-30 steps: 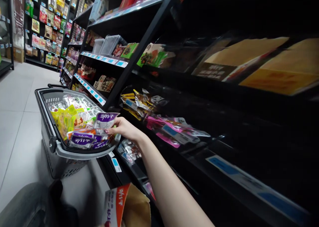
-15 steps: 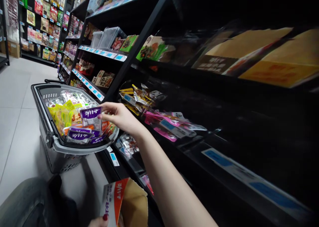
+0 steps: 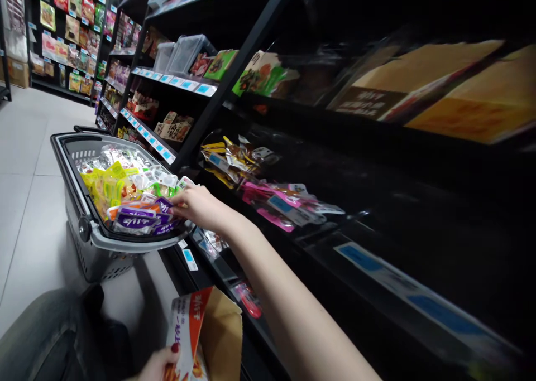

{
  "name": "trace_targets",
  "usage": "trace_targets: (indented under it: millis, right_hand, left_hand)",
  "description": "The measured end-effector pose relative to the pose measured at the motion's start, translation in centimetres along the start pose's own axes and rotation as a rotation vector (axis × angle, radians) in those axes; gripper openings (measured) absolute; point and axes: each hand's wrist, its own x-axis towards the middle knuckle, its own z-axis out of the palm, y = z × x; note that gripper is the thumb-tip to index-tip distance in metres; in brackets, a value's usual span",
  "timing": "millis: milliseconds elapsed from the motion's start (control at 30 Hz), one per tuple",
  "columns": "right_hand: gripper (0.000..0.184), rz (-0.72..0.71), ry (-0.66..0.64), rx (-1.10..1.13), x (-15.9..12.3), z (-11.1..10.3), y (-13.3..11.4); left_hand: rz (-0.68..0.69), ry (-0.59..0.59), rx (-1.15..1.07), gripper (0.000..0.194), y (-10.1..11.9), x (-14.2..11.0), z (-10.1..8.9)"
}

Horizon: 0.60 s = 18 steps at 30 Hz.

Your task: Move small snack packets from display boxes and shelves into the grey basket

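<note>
My right hand [image 3: 195,205] reaches over the near right rim of the grey shopping basket [image 3: 96,241]. Its fingers are pinched on a purple snack packet [image 3: 164,205], partly hidden by the fingertips. Other purple packets [image 3: 136,220] lie just below, beside yellow packets [image 3: 104,188] and clear-and-white ones [image 3: 121,157]. At the bottom of the view, my left hand [image 3: 161,363] grips an orange-and-white cardboard box [image 3: 188,325] by its side, thumb on the printed face. The box's top is open toward me; most of its inside is out of view.
Dark shelving runs along the right, with pink packets [image 3: 272,202], yellow packets [image 3: 230,158] and brown cardboard boxes [image 3: 422,68]. A slanted black shelf post [image 3: 234,80] stands beyond the basket. The tiled floor [image 3: 25,213] lies left, my bent knee [image 3: 42,336] at lower left.
My right hand has lowered the purple packet from upright above the pile onto the other packets, at the basket's right side. The box in my left hand has risen slightly.
</note>
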Motion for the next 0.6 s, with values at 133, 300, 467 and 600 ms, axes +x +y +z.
trace_targets:
  millis: [133,300,467,600]
  right_hand:
    - [0.019,0.096,0.355,0.042,-4.4,-0.3,-1.8]
    - [0.012,0.262,0.415,0.306,-14.1,3.3,-4.7]
    - [0.016,0.353,-0.051,0.385,-17.9,10.9,-6.8]
    - [0.018,0.322,-0.053,0.277,-17.6,14.9,-7.6]
  left_hand:
    - [-0.004,0.052,-0.028,0.04,-0.2,-0.2,0.2]
    - [0.016,0.062,-0.022,0.041,0.3,-1.1,1.4]
    - [0.047,0.036,0.037,0.041,0.4,-1.1,1.4]
    - [0.11,0.075,0.083,0.041,0.2,-0.8,0.0]
